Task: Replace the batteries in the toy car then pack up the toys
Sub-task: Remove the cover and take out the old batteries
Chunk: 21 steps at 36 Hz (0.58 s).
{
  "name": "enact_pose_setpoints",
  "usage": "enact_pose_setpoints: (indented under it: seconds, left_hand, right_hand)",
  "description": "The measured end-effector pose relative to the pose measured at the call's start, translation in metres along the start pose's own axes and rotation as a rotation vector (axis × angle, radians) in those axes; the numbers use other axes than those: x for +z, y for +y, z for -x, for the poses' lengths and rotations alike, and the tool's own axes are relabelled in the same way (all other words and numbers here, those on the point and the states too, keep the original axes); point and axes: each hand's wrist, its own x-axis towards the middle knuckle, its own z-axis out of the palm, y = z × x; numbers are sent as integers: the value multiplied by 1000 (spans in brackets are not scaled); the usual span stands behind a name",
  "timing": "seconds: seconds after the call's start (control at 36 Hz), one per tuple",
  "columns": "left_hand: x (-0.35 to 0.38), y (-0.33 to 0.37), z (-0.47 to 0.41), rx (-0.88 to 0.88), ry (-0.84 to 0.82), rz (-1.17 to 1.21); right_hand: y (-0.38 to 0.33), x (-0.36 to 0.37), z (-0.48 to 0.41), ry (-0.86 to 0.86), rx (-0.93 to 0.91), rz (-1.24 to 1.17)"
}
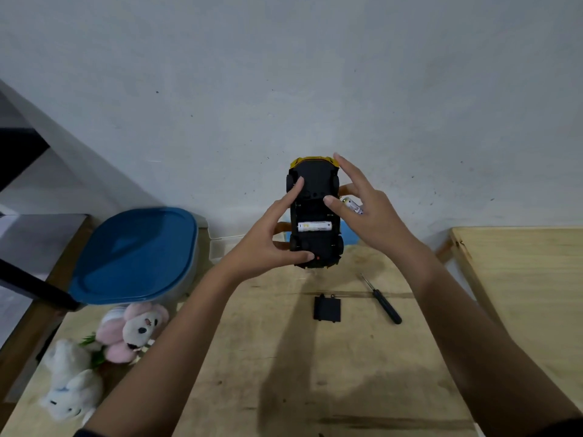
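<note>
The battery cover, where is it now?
In the head view, the battery cover lies on the wooden table, below the held toy car, left of the screwdriver.

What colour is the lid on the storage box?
Blue; the lid shows clearly in the head view.

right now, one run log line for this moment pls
step: battery swap | left hand: holds toy car upside down | right hand: holds loose battery | bay: one battery seated | cover, screwdriver: on table
</note>
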Motion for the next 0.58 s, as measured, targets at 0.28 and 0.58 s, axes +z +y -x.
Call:
enact_pose_setpoints:
  seconds: [0.28, 0.58]
  left_hand:
    - [-4, 2, 3, -14, -25, -22]
    - [24, 8, -3, 3, 189, -160]
  right_hand:
    - [1, 1, -3, -30, 7, -67]
    - [-2, 10, 2, 50, -36, -96]
